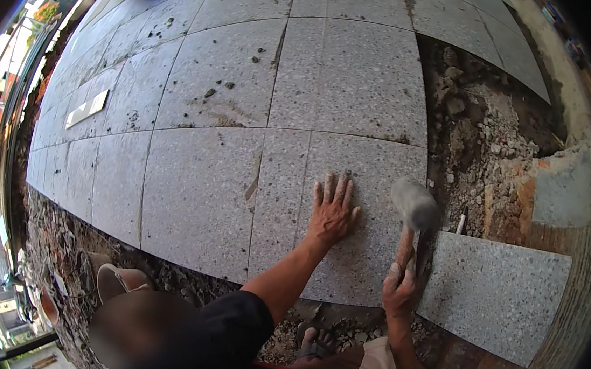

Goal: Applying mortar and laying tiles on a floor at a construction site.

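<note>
My left hand (333, 212) lies flat with fingers spread on a grey speckled tile (359, 260) in the front row of the laid floor. To its right, my right hand (400, 288) is wrapped round the wooden handle of a rubber mallet (417, 204). The mallet's thick grey head, darker at one end, is over the right edge of that tile; I cannot tell whether it touches. A loose speckled tile (504, 290) rests to the right of my right hand, apart from the laid floor.
Beyond the loose tile is a dug strip of rubble and soil (490, 131), with a thin pen-like object (462, 220). A pale straight bar (87, 109) lies on tiles at left. Dirt crumbs (211, 93) dot the floor. Buckets (118, 281) stand on broken ground at lower left.
</note>
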{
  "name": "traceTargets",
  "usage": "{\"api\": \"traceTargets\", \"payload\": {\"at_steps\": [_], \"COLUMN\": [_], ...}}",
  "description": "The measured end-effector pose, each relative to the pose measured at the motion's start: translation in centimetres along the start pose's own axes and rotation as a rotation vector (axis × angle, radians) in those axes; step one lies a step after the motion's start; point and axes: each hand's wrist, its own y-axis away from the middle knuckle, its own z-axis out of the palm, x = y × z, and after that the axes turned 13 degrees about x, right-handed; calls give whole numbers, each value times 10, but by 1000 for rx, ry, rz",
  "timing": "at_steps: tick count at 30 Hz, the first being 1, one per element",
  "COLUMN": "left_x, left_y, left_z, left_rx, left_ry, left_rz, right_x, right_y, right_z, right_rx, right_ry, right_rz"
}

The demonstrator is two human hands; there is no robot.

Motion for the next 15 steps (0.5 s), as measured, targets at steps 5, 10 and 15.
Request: {"api": "traceTargets", "payload": {"at_steps": [5,10,15], "left_x": [-14,-13,-11], "left_y": [7,11,9], "left_z": [-3,1,1], "left_rx": [11,19,40], "left_ry": [-3,30,44], "left_rz": [-65,-53,-64], "right_x": [11,-25,6], "right_y": [2,1,16], "right_z": [44,28,40], "right_rx": [-314,-93,-188], "right_ry": [-28,-138,0], "right_rz": [241,264,133]}}
